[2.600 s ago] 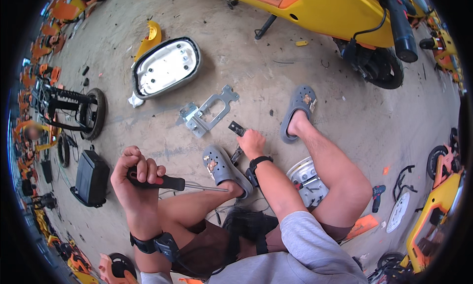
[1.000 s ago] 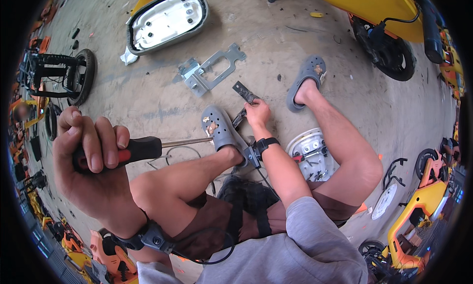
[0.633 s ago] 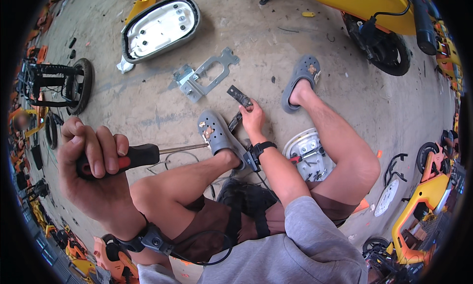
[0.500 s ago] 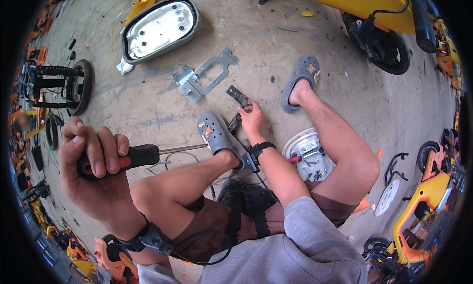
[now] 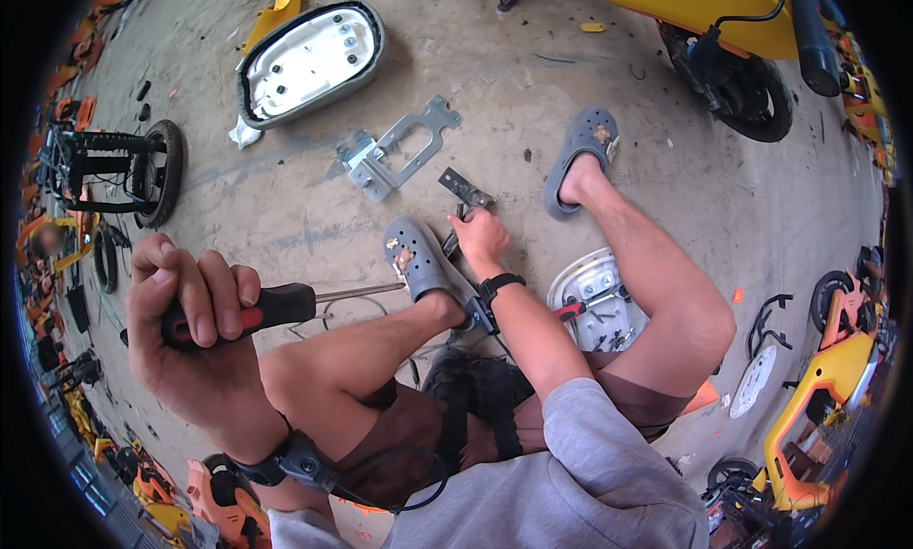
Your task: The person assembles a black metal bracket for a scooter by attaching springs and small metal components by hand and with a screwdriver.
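My left hand (image 5: 195,340) is closed round the black-and-red handle of a screwdriver (image 5: 285,306), raised at the left. Its metal shaft points right, the tip appearing over my left clog (image 5: 411,249). Down by that clog, my right hand (image 5: 482,237) has its fingers curled on a dark, jointed metal bracket (image 5: 463,186). One flat end with a hole sticks out beyond the fingers; the palm side and the grip itself are partly hidden. A silver metal mounting plate (image 5: 404,149) lies on the floor just beyond the bracket.
A white-lined seat shell (image 5: 309,64) lies far left. Beside my right leg, a white tray (image 5: 582,278) holds screws and a red-handled tool (image 5: 571,311). A yellow vehicle (image 5: 704,11) stands at the far right, a wheel assembly (image 5: 160,173) at left. Thin cables lie near my left leg.
My right hand has shifted its grip on the bracket, its fingers now curled further in and lower along it. My left hand and the screwdriver have moved slightly right and down.
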Tool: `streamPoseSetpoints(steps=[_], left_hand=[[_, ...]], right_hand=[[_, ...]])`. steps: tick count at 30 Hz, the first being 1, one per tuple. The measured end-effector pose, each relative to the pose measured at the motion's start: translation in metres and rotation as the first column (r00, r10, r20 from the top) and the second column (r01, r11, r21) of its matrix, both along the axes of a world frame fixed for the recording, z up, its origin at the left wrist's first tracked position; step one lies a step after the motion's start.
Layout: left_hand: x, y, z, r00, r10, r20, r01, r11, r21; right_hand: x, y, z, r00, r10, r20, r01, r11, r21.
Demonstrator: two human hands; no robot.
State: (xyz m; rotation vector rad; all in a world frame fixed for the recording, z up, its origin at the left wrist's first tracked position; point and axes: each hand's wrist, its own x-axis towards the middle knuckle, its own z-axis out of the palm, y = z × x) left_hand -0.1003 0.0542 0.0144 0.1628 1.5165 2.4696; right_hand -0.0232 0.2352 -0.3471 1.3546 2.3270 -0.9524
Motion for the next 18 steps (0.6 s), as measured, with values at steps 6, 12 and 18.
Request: streamPoseSetpoints(steps=[6,12,18], left_hand=[[0.0,0.007,0.004,0.993,0.112,0.047,-0.11,0.992,-0.057],[0.002,0.003,0.005,0.996,0.075,0.053,-0.075,0.997,-0.013],[0.001,0.0,0.005,0.997,0.07,0.038,-0.069,0.997,-0.02]], right_hand=[[-0.012,0.006,0.0,0.976,0.179,0.122,-0.178,0.984,-0.018],[-0.021,0.024,0.012,0.971,0.179,0.159,-0.169,0.983,-0.078],[-0.023,0.022,0.002,0.976,0.187,0.109,-0.186,0.982,-0.014]])
